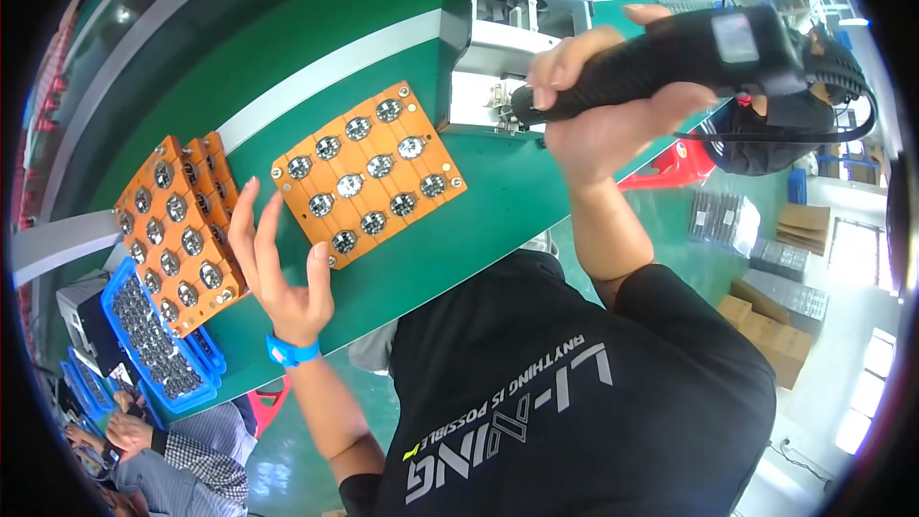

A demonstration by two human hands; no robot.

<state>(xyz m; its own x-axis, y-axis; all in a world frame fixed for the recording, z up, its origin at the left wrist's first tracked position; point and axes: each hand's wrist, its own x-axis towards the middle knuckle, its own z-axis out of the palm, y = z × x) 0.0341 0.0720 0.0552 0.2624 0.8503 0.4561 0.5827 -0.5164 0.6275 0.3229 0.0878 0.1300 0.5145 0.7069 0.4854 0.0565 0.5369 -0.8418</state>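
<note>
My right hand [613, 129] is wrapped round a black electric screwdriver [661, 62] held at a slant. The tool's nose points down-left at the small metal bracket [503, 101] on the front of a grey-and-white screw feeder [522, 43]. I cannot tell whether the bit touches it. My left hand [287, 278], with a blue band on the wrist, has its fingers spread beside the near-left edge of an orange fixture board [324, 175]. Rows of round dark and silvery parts sit in that board. Whether the fingertips touch its edge is unclear.
More loaded orange boards [154, 255] lean at the left, against a blue bin [107, 297] of small dark parts. A co-worker's hands [124, 431] are at lower left. The tool's black cable [795, 137] loops at right. A red stool [675, 168] stands beyond the green table [488, 196].
</note>
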